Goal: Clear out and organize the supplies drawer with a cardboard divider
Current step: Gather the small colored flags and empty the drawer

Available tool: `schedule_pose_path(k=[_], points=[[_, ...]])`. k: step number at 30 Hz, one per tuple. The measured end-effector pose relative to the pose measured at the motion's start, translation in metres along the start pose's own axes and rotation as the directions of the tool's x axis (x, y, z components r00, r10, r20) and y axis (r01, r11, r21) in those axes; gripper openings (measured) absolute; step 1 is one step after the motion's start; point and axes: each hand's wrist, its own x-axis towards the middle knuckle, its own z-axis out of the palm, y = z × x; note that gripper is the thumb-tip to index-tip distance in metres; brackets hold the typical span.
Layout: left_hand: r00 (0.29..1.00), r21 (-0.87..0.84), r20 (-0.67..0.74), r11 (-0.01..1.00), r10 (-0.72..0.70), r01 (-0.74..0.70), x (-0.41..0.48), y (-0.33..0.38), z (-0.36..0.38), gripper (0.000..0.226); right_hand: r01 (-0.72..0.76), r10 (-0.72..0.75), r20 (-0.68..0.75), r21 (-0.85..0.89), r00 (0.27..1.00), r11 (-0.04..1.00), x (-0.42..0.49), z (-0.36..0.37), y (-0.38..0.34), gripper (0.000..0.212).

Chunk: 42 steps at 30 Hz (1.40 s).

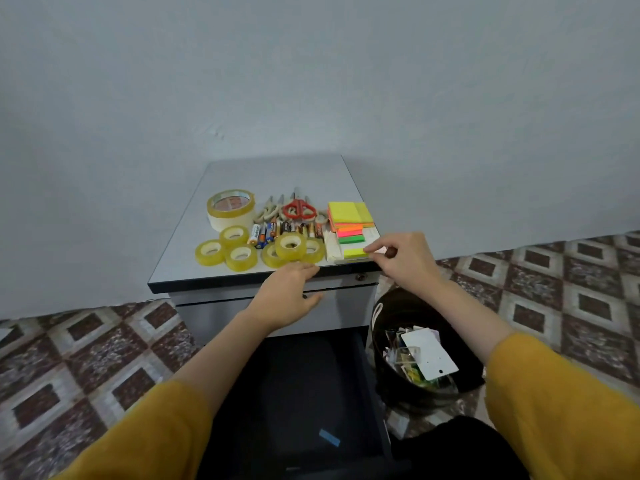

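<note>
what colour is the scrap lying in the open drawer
Blue; the scrap shows best in the head view.

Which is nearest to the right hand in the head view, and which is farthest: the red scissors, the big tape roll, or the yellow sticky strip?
1. yellow sticky strip, front right, at the fingertips of the right hand.
2. red scissors, middle, toward the back.
3. big tape roll, back left.

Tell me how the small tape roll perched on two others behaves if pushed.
The perched roll probably slides off easily, since it only bridges two neighbouring rolls. It looks light and stiff: a small hollow ring. On edge, it might roll.
</note>
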Motion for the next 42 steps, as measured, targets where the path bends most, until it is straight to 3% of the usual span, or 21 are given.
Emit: schedule_pose_path(k=[15,23,42], points=[[0.998,0.009,-0.065,1.0,-0.008,0.009,0.009,-0.008,0.007,0.046,0.035,0.016,0.159,-0.313,0.987,0.949,0.04,0.016,0.008,0.021],[0.995,-0.02,-0.103,1.0,-0.007,0.005,0.008,-0.012,0.012,0.045,0.111,-0.028,0.216,-0.384,0.976,0.917,0.043,0.017,0.007,0.025],[0.992,-0.044,-0.129,0.999,-0.003,-0.003,0.007,-0.016,0.017,0.046,0.157,-0.065,0.204,-0.474,0.977,0.867,0.046,0.019,0.001,0.019]])
